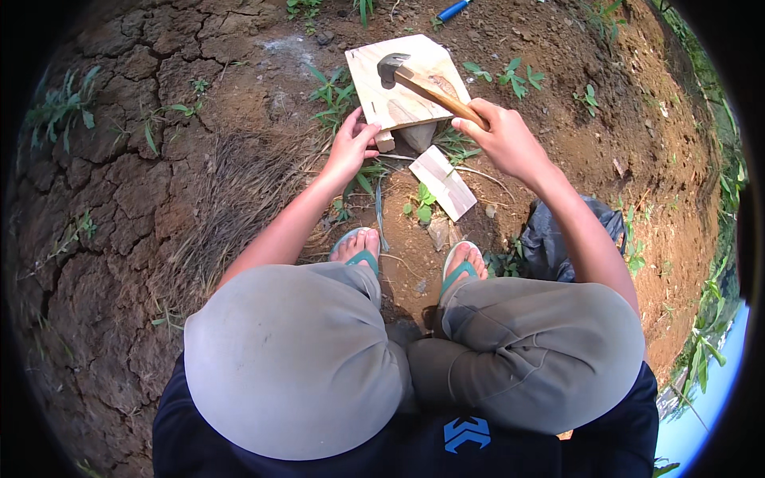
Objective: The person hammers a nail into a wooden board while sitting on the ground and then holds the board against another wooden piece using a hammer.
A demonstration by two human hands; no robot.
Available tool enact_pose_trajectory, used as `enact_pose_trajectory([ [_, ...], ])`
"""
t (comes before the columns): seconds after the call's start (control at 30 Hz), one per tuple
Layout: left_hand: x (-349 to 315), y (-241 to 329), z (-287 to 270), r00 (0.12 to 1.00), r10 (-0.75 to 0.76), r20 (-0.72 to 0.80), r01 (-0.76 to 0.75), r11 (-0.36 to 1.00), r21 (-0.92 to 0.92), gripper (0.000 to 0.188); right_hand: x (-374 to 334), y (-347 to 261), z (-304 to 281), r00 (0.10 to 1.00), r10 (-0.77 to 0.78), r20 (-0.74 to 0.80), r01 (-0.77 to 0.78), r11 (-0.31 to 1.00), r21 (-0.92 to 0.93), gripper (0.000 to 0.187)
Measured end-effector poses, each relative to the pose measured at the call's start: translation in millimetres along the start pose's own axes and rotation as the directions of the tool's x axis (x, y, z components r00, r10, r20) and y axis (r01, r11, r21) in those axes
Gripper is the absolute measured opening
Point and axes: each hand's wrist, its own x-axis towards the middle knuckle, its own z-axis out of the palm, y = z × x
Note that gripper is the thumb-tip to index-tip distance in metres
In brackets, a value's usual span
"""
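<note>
My right hand (502, 135) is wrapped round the wooden handle of a claw hammer (434, 93). The hammer's dark metal head is over a pale wooden board (374, 68), which has a cut, angled outline. At the board's near left corner my left hand (353, 145) grips a small wooden block (385, 142) under the edge, thumb on top. Dark marks, perhaps nails, show near the board's left edge. A stone (417, 137) sits beneath the board's near side. How the block and board are joined cannot be made out.
A small loose plank (444, 183) lies on the soil between the board and my sandalled feet. A black plastic bag (550, 239) is by my right leg. A blue-handled tool (453, 9) lies at the far side. Cracked earth (119, 183) and dry grass (239, 187) spread leftward.
</note>
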Motion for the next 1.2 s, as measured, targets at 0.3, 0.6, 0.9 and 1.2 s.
enact_pose_trajectory([
  [0.3,-7.6,-14.3,7.0,0.999,0.002,-0.049,-0.005,0.998,-0.055,0.068,19.8,-29.6,-27.6,0.985,-0.113,0.134,0.118,0.993,-0.030,0.040],
  [0.6,-13.6,-16.7,4.8,0.997,0.053,-0.064,-0.059,0.993,-0.100,0.063,13.6,-29.2,-6.2,0.984,-0.048,0.170,0.055,0.998,-0.037,0.046],
  [0.9,14.2,-3.4,-39.2,0.973,0.052,0.225,-0.084,0.987,0.135,0.064,10.6,10.7,39.6,0.997,0.038,-0.069,-0.022,0.976,0.217,0.040],
  [1.2,5.8,-8.9,-25.9,0.976,0.143,0.163,-0.176,0.962,0.210,0.070,-5.8,-27.7,33.2,1.000,0.007,-0.012,-0.007,1.000,-0.013,0.040],
])
